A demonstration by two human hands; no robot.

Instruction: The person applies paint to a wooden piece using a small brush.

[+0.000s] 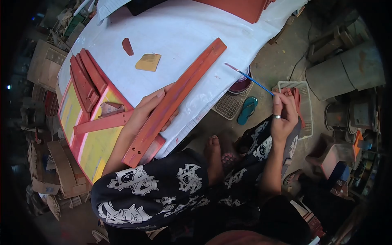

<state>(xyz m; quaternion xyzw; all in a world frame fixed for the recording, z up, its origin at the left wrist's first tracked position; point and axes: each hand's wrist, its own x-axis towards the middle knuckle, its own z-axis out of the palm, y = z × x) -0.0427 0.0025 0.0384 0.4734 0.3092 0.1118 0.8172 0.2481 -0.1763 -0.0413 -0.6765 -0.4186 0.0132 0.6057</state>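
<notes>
My left hand (157, 102) is wrapped round a long reddish-brown wooden strip (175, 102), which slants from my lap up over the white-covered table. Two dark holes show near the strip's lower end, and purplish streaks run along its face. Out to the right, my right hand (284, 116) pinches a thin blue-handled paintbrush (257, 83). Its dark tip points up and left, apart from the strip. Beneath the strip's lower end lies another reddish piece (156, 148), partly covered.
White sheeting (179, 36) covers the table, holding a folded sandpaper piece (148, 62) and a small red chip (128, 47). Several red wooden pieces (87, 77) lie on a yellow-and-red board (98, 151) at left. A paint can (241, 85), grey basket (229, 107), teal sandal (247, 110) and white crate (307, 110) stand right.
</notes>
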